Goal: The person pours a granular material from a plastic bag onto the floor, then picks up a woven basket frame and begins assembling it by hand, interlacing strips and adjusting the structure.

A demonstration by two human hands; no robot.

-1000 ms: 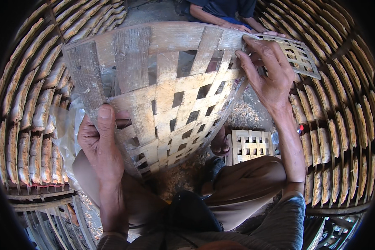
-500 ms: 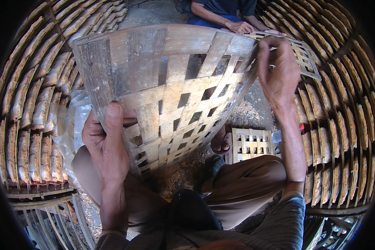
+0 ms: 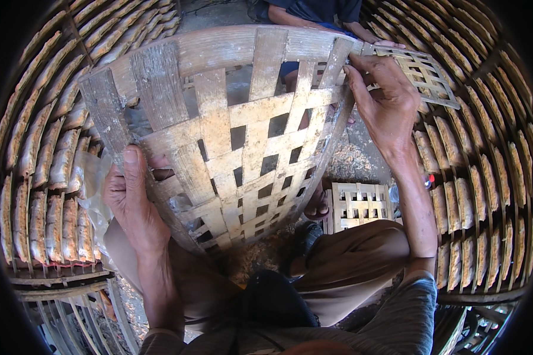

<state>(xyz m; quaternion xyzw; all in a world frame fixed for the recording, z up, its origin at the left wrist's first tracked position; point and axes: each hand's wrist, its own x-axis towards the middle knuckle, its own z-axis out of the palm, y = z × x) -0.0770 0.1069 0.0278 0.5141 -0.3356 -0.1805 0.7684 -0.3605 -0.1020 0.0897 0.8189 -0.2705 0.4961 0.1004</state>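
A large woven bamboo tray (image 3: 210, 109), open lattice of flat slats with a solid band along its far rim, is raised and tilted in front of me above my lap. My left hand (image 3: 137, 207) is closed on its left edge, the thumb lying on the near face and the fingers behind. At the far right corner, my right hand (image 3: 388, 109) pinches the rim between thumb and fingers. The lattice has pale slats in the middle and greyer, weathered ones at the upper left. Nothing lies on the face turned to me.
Racks of tilted slabs with orange-brown crumbly edges curve up on the left (image 3: 53, 171) and right (image 3: 479, 171). A smaller lattice tray (image 3: 361, 188) lies beyond my right knee. Ahead, a co-worker's hand (image 3: 391, 44) is by another lattice tray (image 3: 439, 99). Crumbs litter the floor (image 3: 355, 151).
The large tray has shifted left and turned to show more of its lattice face. Both my hands have moved left with it, still gripping its edges.
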